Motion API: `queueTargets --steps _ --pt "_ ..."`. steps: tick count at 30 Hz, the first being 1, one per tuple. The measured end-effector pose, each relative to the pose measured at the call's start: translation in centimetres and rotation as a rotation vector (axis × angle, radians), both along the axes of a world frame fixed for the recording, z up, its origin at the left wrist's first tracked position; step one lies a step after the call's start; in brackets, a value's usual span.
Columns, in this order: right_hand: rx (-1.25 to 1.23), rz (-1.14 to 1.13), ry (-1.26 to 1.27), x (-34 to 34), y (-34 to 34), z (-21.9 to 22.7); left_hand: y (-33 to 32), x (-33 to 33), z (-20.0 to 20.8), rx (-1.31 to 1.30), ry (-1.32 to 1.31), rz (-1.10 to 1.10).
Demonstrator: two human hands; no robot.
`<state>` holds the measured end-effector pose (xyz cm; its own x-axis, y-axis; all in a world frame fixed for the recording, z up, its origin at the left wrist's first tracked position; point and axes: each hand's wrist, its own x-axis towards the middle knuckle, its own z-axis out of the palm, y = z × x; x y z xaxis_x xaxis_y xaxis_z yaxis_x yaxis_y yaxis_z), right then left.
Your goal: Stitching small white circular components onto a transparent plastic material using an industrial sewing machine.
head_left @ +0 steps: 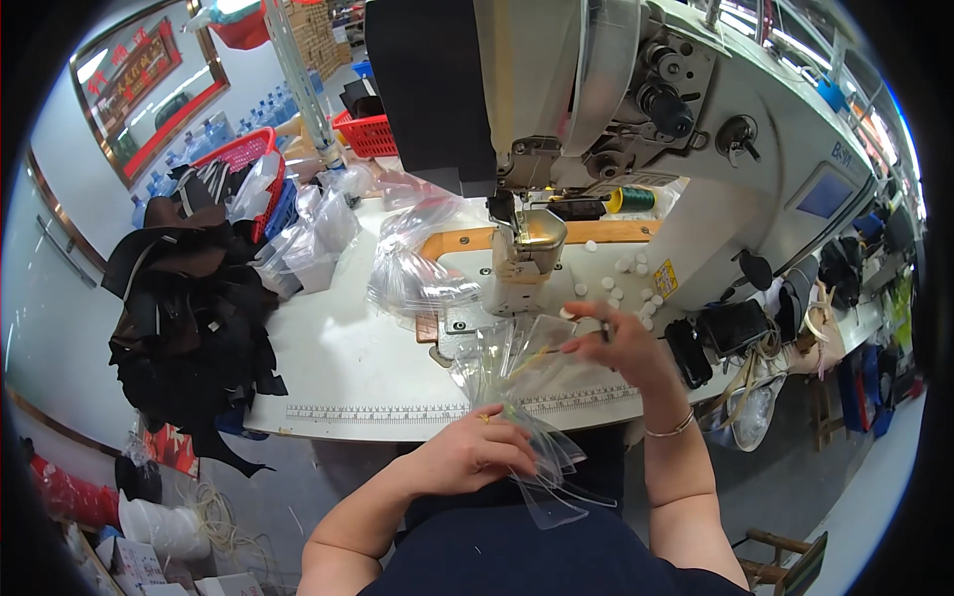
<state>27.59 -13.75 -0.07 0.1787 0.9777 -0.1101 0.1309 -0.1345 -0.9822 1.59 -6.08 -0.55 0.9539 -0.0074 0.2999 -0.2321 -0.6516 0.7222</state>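
Note:
My left hand (479,453), with a ring on one finger, is closed around a fanned bundle of clear plastic pieces (547,497) at the table's front edge. Their upper ends spread over the white tabletop below the sewing machine post (519,283). Just right of that post, my right hand (621,346) is closed, its fingertips beside the upper ends of the plastic. A small dark, slender thing shows between its fingers, too little of it to name. Several white round discs (626,264) lie scattered behind this hand.
A larger pile of clear plastic (412,268) lies left of the post. Black fabric pieces (189,328) hang at the table's left end. The sewing machine head (636,109) overhangs the work. A ruler strip (378,411) runs along the front edge. Black pouches (730,328) sit at the right.

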Motion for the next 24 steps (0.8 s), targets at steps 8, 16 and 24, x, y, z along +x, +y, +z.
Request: queueTargets --steps 8,16,24 --pt "0.233 -0.166 -0.436 -2.0 2.0 -3.1 0.2 -3.0 1.8 -1.108 -0.254 0.325" --pt "0.602 -0.596 -0.456 -2.2 0.1 -2.9 4.3 -6.3 2.4 -1.322 -0.489 0.767" --pt "0.293 -0.063 -0.043 -7.3 1.5 1.6 1.4 -4.0 5.2 -1.370 -0.268 0.444"
